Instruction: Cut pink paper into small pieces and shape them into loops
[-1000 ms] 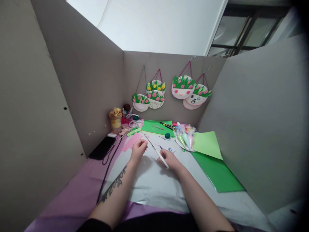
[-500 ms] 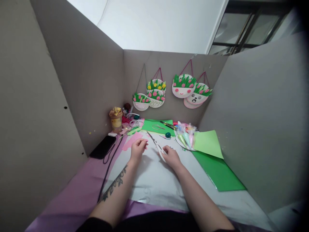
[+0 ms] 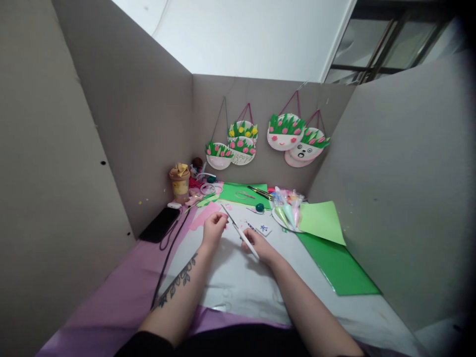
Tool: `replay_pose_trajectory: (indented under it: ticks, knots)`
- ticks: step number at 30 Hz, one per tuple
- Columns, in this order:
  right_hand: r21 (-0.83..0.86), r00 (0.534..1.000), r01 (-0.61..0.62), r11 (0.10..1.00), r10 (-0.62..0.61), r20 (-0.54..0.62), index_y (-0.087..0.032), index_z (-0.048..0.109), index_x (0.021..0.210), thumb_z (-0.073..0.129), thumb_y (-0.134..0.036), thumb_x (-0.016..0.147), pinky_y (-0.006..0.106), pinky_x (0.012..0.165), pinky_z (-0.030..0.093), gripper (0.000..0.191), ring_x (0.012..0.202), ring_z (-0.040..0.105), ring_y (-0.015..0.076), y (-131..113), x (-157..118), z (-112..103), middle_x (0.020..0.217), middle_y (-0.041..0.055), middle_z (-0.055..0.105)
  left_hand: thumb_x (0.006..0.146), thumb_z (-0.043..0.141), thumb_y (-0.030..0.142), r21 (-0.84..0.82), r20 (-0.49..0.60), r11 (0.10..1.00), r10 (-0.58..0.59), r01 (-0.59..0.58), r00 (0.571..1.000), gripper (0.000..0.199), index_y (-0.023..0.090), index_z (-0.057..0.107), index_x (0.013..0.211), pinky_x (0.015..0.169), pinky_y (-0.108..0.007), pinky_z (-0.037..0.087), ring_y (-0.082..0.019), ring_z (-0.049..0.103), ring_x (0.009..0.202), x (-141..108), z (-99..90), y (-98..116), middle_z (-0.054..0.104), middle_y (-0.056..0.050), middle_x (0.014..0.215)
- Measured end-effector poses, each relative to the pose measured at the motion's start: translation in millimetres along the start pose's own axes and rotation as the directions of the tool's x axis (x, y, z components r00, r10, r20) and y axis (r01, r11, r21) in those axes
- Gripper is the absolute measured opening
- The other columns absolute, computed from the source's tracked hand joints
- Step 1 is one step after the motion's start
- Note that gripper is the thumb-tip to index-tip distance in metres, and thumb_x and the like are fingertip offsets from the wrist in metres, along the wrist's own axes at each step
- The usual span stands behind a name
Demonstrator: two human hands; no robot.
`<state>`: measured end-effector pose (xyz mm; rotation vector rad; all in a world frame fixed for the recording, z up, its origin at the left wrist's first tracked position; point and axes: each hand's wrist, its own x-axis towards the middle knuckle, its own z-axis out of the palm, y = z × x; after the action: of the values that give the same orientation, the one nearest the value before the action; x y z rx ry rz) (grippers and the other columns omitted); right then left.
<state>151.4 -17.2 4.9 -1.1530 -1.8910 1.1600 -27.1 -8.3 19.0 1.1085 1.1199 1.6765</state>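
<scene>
My right hand is closed on the white handles of a pair of scissors. The blades point away and to the left, past the fingertips of my left hand. Those fingers are pinched together, with a small bit of pink at their tips, mostly hidden. Behind my left hand lies pink paper on the white table cover. A small white card with blue marks and a patterned pen lie just beyond my right hand.
Green sheets, a plate with piping bags and a dark green ball lie to the right and back. At left are a phone, a cable and a lidded cup. Decorated plates hang on the back panel.
My right hand has turned the scissors so that they show edge-on, and their tips have moved slightly left. The white card and the pen beyond my right hand now show more. My left hand stays pinched.
</scene>
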Motion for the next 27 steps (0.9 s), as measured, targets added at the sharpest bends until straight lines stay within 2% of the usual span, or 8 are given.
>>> replay_pose_trajectory:
  ticks: [12, 27]
  knots:
    - [0.092, 0.997, -0.045, 0.995, 0.038, 0.074, -0.020, 0.048, 0.074, 0.055, -0.019, 0.061, 0.021, 0.050, 0.034, 0.015, 0.052, 0.042, 0.0094, 5.7, 0.9, -1.1, 0.058, -0.0072, 0.049, 0.072, 0.059, 0.036, -0.006, 0.008, 1.000, 0.025, -0.025, 1.000, 0.022, 0.017, 0.053, 0.064, 0.042, -0.019, 0.025, -0.006, 0.034, 0.042, -0.3, 0.5, 0.0, 0.044, 0.007, 0.048]
    - [0.132, 0.995, -0.058, 0.990, 0.047, 0.090, -0.020, 0.048, 0.071, 0.055, -0.018, 0.061, 0.021, 0.047, 0.033, 0.012, 0.048, 0.042, 0.0091, 3.9, 0.2, -2.2, 0.054, -0.0075, 0.050, 0.073, 0.058, 0.037, 0.023, 0.004, 0.999, 0.032, -0.032, 0.999, 0.023, 0.018, 0.050, 0.063, 0.043, -0.019, 0.025, -0.006, 0.033, 0.042, 1.6, -1.0, -3.1, 0.043, 0.007, 0.049]
